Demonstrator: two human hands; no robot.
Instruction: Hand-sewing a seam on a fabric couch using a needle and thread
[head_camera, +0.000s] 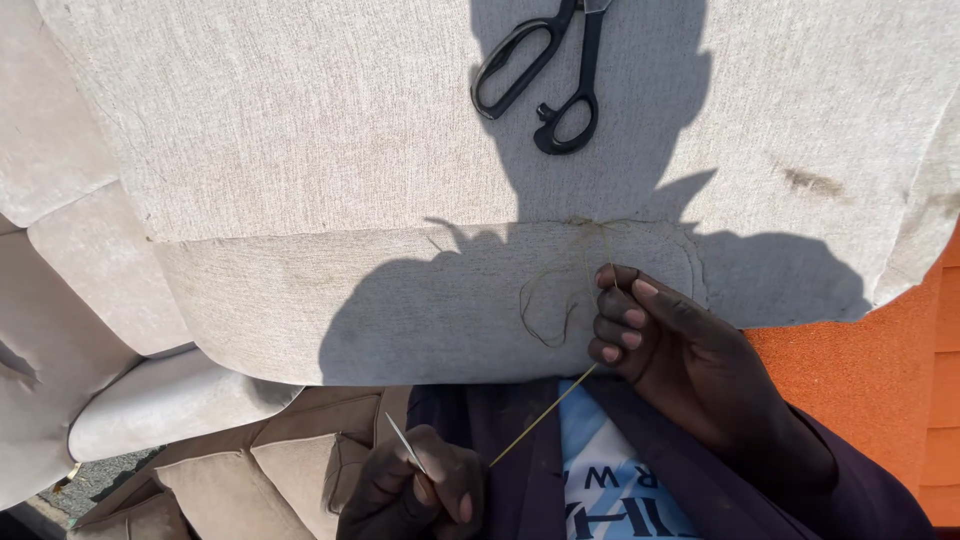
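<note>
a beige upholstered cushion (420, 150) fills the upper frame, soft and bulky, best steadied along its front seam. black scissors (545, 75) lie at top centre. the right hand (670, 350), centre right, has its fingers curled together, pinching the thin, limp thread (545, 415). the left hand (415, 495), bottom centre, clamps a slim, stiff needle (405, 443) between thumb and fingertips.
</note>
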